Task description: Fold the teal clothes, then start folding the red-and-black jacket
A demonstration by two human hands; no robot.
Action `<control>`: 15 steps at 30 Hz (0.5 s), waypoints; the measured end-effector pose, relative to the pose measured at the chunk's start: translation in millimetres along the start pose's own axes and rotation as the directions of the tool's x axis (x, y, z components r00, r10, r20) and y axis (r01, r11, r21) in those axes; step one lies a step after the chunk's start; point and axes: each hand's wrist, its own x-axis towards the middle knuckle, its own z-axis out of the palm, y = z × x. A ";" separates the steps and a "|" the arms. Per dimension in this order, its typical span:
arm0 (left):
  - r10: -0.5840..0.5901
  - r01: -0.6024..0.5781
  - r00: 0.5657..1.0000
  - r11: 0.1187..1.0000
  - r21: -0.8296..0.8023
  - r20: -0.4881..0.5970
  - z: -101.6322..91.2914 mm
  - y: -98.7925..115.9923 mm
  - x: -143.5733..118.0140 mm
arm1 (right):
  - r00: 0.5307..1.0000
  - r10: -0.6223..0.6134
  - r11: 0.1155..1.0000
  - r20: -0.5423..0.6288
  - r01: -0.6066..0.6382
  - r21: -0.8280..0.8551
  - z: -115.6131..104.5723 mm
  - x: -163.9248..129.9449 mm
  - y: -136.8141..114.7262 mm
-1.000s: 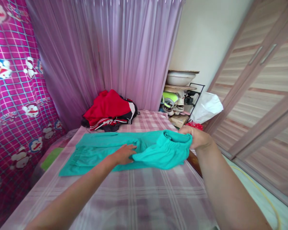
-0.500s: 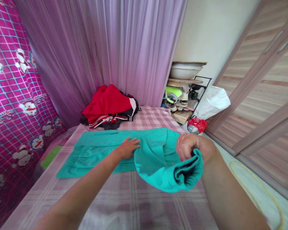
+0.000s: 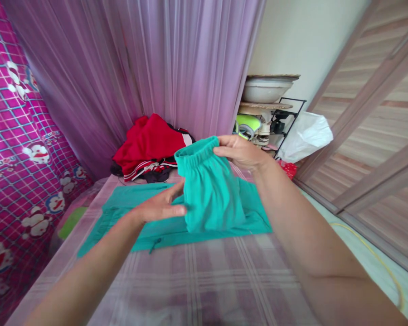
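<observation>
The teal trousers [image 3: 204, 213] lie across the middle of the bed [image 3: 204, 280], which carries a pale plaid sheet. Most of the garment is flat on the sheet and reaches toward the left edge of the bed, while its elastic waist end is lifted above the flat part.

The right hand [image 3: 240, 151] holds this raised end. Its fingers are closed on the gathered waistband, pinching the cloth at the top, and the fabric hangs down from there in a loose fold. The right arm comes in from the lower right corner.

The left hand [image 3: 159, 206] is just beside the hanging fold, on its left side. The fingers are straight and pressed together, the palm turned toward the cloth, and the fingertips touch or almost touch the fold; I cannot tell which. This hand grips nothing.

At the far edge of the bed, against the purple curtain [image 3: 163, 68], there is a pile of red and black clothes [image 3: 149, 147], well apart from the hands. A pink cartoon-printed cloth [image 3: 17, 149] hangs along the left side of the bed. Past the far right corner of the bed stands a black rack [image 3: 285, 117] with shoes and a white basin [image 3: 267, 88] on top, and near it a white plastic bag [image 3: 308, 136]. A wooden wardrobe [image 3: 377, 136] fills the right side.
</observation>
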 end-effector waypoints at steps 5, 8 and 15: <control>-0.128 -0.038 0.844 0.954 -0.296 -0.521 -26.0 35.5 27.4 | 1.000 0.003 0.995 0.029 0.000 -0.096 16.4 55.2 19.9; -0.284 -0.031 0.652 0.917 -0.398 -0.703 -45.3 30.5 35.4 | 1.000 0.029 0.980 -0.012 -0.030 -0.197 6.5 46.7 41.4; -0.394 -0.078 0.405 0.884 -0.461 -0.825 -91.6 8.0 11.5 | 0.911 0.391 0.762 0.133 -0.239 -0.602 -43.9 -73.4 124.9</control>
